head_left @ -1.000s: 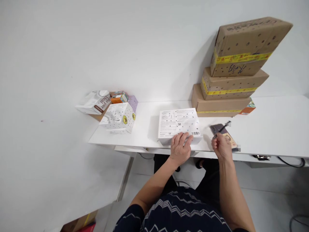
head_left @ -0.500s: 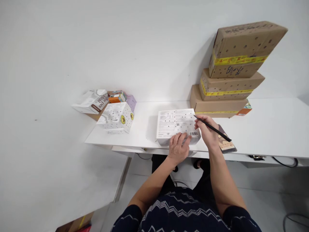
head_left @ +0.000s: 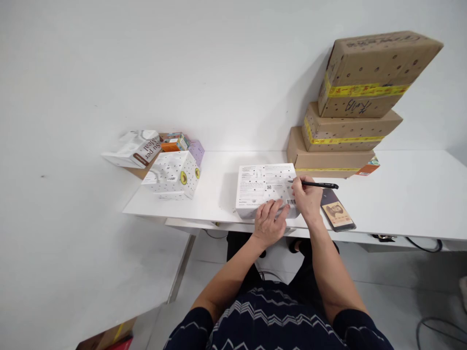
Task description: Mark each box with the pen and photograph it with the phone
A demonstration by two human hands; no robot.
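Note:
A white printed box (head_left: 251,187) lies on the white table in front of me, with small dark marks dotted over its top. My left hand (head_left: 269,223) rests on its front edge, fingers spread over the top near the barcode. In my right hand (head_left: 308,199) is a black pen (head_left: 321,184), pinched between the fingers with its tip at the right part of the box top. Just right of that hand lies a phone (head_left: 337,211) with a picture on its case.
Three brown cardboard boxes (head_left: 368,97) with yellow tape are stacked at the back right, an orange box (head_left: 368,167) beside the lowest. On the left stand a white avocado box (head_left: 170,175), a Super Meal box (head_left: 136,148), a small orange carton (head_left: 174,142) and a purple box (head_left: 197,151).
My right hand has moved left with the pen from above the phone to the box top, and the pen has turned so its tip points left. My left hand stays on the box.

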